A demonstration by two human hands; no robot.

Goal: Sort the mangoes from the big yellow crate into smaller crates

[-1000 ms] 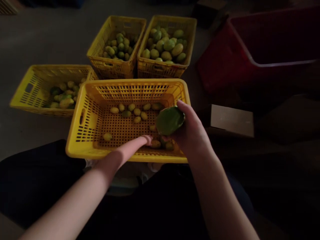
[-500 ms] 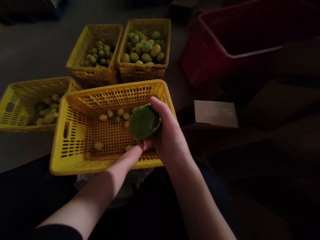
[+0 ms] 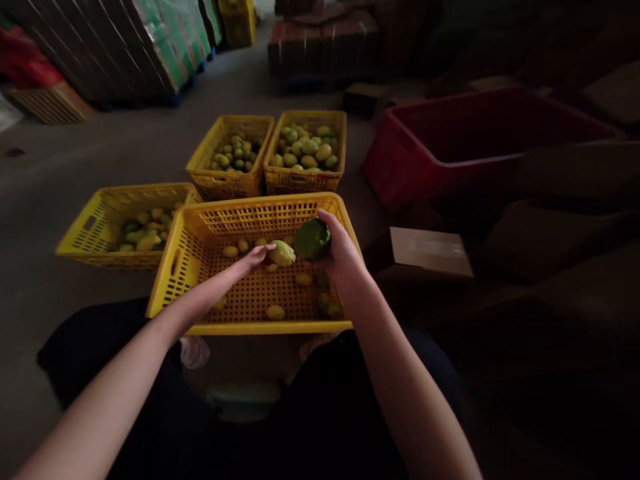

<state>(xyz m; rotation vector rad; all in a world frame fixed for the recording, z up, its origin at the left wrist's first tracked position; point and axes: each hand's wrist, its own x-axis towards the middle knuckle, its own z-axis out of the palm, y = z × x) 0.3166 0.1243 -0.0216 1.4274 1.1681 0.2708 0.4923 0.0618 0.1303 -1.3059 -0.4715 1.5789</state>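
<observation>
My right hand [image 3: 344,248] grips a large dark green fruit [image 3: 313,239], the thumb over its top. To its left, my left hand [image 3: 257,259] has its fingers closed on a pale yellow-green fruit [image 3: 283,253] with a lined skin. The two fruits are close together above a yellow perforated crate [image 3: 260,327] in front of my legs. Several small yellow fruits lie on the crate's floor, among them one near the front wall [image 3: 275,312]. A few darker fruits [image 3: 327,305] sit in its right front corner, partly in shadow.
Yellow crates of green and yellow fruit stand at the left [image 3: 75,247], back left [image 3: 200,157] and back right [image 3: 341,143]. On the right are a large red bin [image 3: 400,160] and a cardboard box [image 3: 430,252]. Wrapped stacks [image 3: 170,40] stand farther back.
My left hand has come out from beneath my right hand, moved left, and now holds the yellow-green fruit. The dark green fruit stays in my right hand. The view has tilted up.
</observation>
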